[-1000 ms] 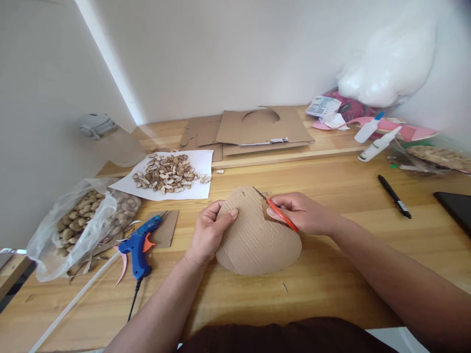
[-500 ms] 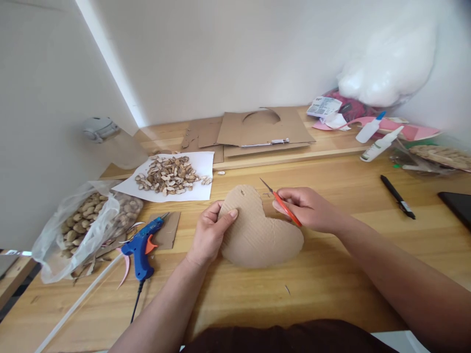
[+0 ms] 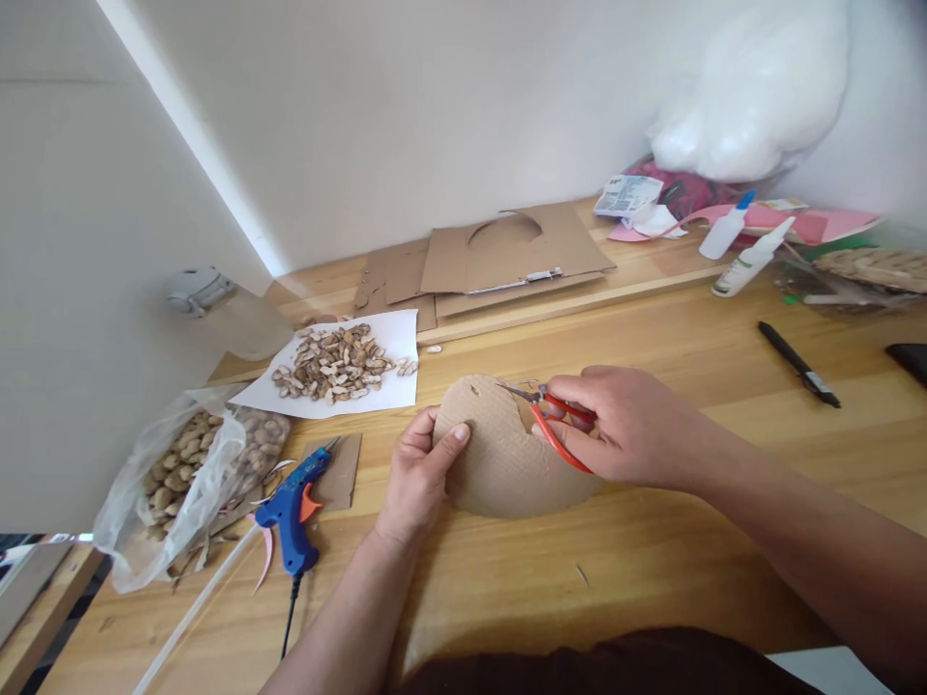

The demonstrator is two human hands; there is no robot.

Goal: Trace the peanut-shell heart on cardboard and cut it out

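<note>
A rounded, heart-like piece of brown corrugated cardboard lies on the wooden table in front of me. My left hand pinches its left edge, thumb on top. My right hand holds small red-handled snips whose thin blades point left at the notch in the cardboard's upper edge. A small hole shows near the cardboard's top left.
A blue hot glue gun lies left on a cardboard scrap. Peanut shells sit on white paper, a plastic bag of peanuts further left. Cardboard sheets, two glue bottles, a black marker and a white bag lie behind.
My right hand turned the snips from pointing up-left to lying nearly level at the notch. The cardboard shifted slightly, and the view tilted left.
</note>
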